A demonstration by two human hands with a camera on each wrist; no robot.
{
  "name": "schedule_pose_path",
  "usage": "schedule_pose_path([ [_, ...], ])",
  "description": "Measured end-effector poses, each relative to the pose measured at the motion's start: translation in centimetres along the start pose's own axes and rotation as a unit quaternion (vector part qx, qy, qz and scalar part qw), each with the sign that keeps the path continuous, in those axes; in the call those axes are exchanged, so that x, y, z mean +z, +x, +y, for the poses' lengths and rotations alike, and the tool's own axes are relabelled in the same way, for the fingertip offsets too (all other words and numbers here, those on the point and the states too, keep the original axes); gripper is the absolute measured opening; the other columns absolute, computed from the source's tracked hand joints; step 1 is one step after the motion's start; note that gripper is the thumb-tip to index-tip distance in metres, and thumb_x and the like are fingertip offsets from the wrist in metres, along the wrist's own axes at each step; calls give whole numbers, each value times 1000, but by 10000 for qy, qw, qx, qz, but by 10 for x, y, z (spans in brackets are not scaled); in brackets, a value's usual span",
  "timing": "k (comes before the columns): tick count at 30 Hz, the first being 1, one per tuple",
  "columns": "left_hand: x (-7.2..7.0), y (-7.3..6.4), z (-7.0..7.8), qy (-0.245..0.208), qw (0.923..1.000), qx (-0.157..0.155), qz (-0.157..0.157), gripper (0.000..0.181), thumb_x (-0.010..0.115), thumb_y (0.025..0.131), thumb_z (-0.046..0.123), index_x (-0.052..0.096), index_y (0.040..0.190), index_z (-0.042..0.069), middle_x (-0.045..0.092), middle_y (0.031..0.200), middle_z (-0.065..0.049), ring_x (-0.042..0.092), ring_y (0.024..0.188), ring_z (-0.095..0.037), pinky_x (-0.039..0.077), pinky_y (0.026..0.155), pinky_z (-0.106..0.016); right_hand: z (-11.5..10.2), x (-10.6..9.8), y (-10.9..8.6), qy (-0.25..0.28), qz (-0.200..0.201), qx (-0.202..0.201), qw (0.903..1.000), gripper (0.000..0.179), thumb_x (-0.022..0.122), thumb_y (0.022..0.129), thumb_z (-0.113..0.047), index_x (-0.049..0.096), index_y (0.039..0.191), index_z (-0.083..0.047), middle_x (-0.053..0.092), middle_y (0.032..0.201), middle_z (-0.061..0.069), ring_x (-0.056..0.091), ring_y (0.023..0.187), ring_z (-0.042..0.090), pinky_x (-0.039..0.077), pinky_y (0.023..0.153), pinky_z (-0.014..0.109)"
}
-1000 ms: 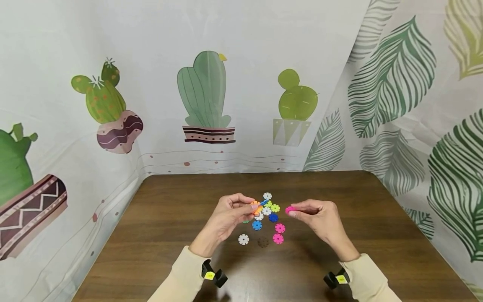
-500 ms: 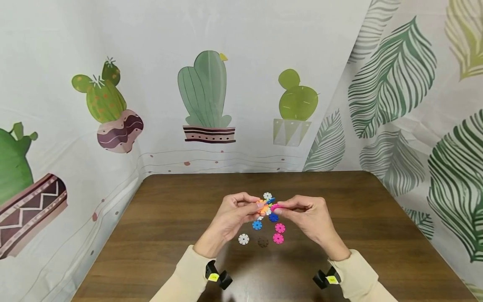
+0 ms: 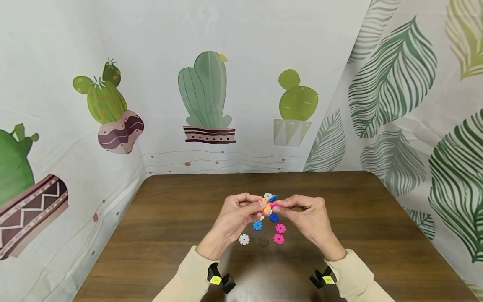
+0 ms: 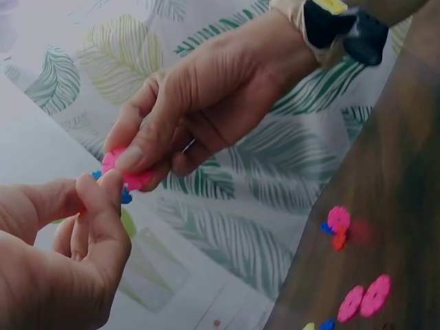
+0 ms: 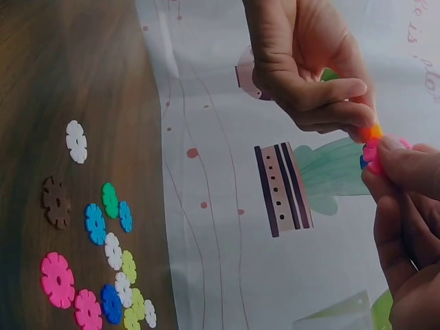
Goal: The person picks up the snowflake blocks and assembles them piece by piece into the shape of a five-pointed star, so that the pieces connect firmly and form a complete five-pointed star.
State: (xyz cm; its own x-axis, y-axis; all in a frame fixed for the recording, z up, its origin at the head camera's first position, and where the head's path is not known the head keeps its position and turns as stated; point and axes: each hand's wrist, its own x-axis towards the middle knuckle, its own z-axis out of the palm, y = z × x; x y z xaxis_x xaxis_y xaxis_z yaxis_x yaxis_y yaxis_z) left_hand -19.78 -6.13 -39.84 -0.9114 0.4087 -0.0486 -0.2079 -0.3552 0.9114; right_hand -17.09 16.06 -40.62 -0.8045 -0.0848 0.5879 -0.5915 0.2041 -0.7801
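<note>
My left hand (image 3: pixel 237 216) pinches an orange notched plastic disc (image 3: pixel 266 208) between thumb and fingers, above the table. A blue notched disc (image 3: pixel 272 198) sticks out from it at an angle. In my right hand (image 3: pixel 310 217), thumb and fingertips hold a pink notched disc (image 4: pixel 141 180) by its edge. The pink disc is up against the orange and blue pair, and the fingertips of both hands nearly meet. In the right wrist view only a small bit of the orange disc shows, since fingers cover most of it.
Several loose notched discs lie on the brown wooden table (image 3: pixel 170 235) beneath and in front of the hands. Among them are a white disc (image 3: pixel 244 239), a brown disc (image 5: pixel 56 203), a pink disc (image 5: pixel 58 280) and a green disc (image 5: pixel 110 200). A printed cloth (image 3: pixel 249 84) hangs behind the table.
My right hand has moved left, bringing the pink disc from well apart up to the orange and blue discs. The left hand has shifted slightly to the right.
</note>
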Motion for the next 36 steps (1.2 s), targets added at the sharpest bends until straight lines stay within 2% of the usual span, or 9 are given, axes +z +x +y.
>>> schedule_pose_path([
  [6, 5, 2, -2, -136, 9998, 51, 155, 14, 72, 98, -5, 80, 97, 6, 79, 89, -5, 72, 67, -10, 63, 70, -19, 4, 1, 0, 132, 111, -364, 9992, 18, 89, 76, 13, 84, 88, 0, 83, 87, 17, 81, 81, 4, 65, 72, 22],
  [10, 7, 3, -5, -119, 9991, 88, 386, 10, 73, 97, -5, 79, 105, -1, 79, 89, -5, 71, 68, -9, 62, 70, -19, 6, 4, -1, 87, 155, -388, 9991, 17, 89, 77, 13, 84, 88, 0, 82, 87, 18, 80, 82, 2, 65, 73, 22],
  [14, 8, 3, -8, -95, 9987, 62, 498, 15, 74, 96, -5, 76, 111, -7, 80, 90, -4, 73, 70, -9, 62, 70, -19, 9, 5, -2, -52, 176, -324, 9993, 18, 90, 76, 11, 85, 88, -1, 83, 87, 18, 80, 83, 1, 65, 75, 23],
  [20, 1, 4, -9, -36, 9981, 147, 591, 9, 76, 95, -6, 79, 99, 1, 79, 87, -4, 73, 68, -10, 63, 70, -20, 19, 6, 0, 128, -199, 90, 9997, 17, 89, 82, 4, 85, 95, -6, 84, 97, 15, 80, 89, 6, 67, 78, 28],
  [25, -5, 6, -5, 28, 9974, 255, 672, 10, 75, 95, -5, 80, 101, 2, 80, 89, -3, 72, 71, -11, 63, 72, -21, 42, 4, 0, -245, -331, 649, 9970, 19, 87, 90, -9, 80, 108, -12, 82, 103, 10, 77, 91, 8, 65, 86, 25],
  [28, -9, 9, -3, 30, 9965, 344, 764, 10, 76, 95, -4, 80, 103, 1, 79, 90, -3, 72, 72, -11, 63, 72, -22, 63, -2, -3, -677, -564, 1224, 9886, 19, 86, 91, -13, 78, 109, -13, 82, 103, 8, 75, 89, 9, 62, 84, 22],
  [32, -12, 12, -1, 29, 9956, 391, 846, 9, 76, 96, -4, 79, 101, 2, 78, 88, -3, 71, 70, -11, 62, 70, -21, 90, -8, -13, -1185, -1434, 1879, 9644, 25, 87, 91, -16, 76, 113, -8, 80, 108, 11, 72, 94, 14, 59, 82, 22],
  [34, -13, 14, 0, 17, 9955, 399, 858, 9, 76, 96, -4, 79, 101, 2, 78, 89, -4, 71, 70, -12, 62, 69, -21, 100, -8, -18, -1405, -1798, 1974, 9534, 29, 87, 91, -18, 75, 115, -7, 79, 111, 11, 71, 97, 17, 59, 83, 24],
  [36, -15, 16, 1, 45, 9953, 420, 868, 8, 76, 96, -4, 79, 102, 1, 78, 89, -4, 71, 70, -12, 62, 69, -22, 107, -7, -23, -1654, -1971, 1976, 9459, 30, 88, 90, -20, 75, 115, -8, 78, 112, 8, 70, 98, 18, 59, 84, 25],
])
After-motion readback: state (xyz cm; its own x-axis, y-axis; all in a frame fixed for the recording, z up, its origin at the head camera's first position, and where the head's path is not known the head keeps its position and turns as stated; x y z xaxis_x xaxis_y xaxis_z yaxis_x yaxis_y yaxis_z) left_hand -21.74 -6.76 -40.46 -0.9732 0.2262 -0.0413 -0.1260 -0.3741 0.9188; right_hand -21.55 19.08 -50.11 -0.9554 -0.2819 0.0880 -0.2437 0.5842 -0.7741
